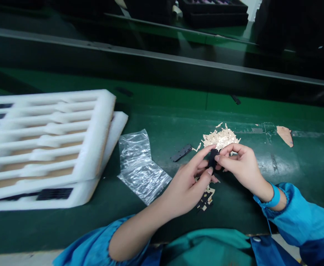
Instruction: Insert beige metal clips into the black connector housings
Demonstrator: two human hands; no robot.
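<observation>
My left hand and my right hand meet over the green table, both pinching a small black flat part held upright between the fingertips. Just behind the hands lies a heap of pale paper scraps. A second black strip part lies flat on the table to the left of the hands. Under my left hand sit a few small black and tan pieces.
Two stacked white foam trays with long slots fill the left, some slots holding black parts. A crumpled clear plastic bag lies between trays and hands. A tan patch marks the table at right. Dark trays stand far behind.
</observation>
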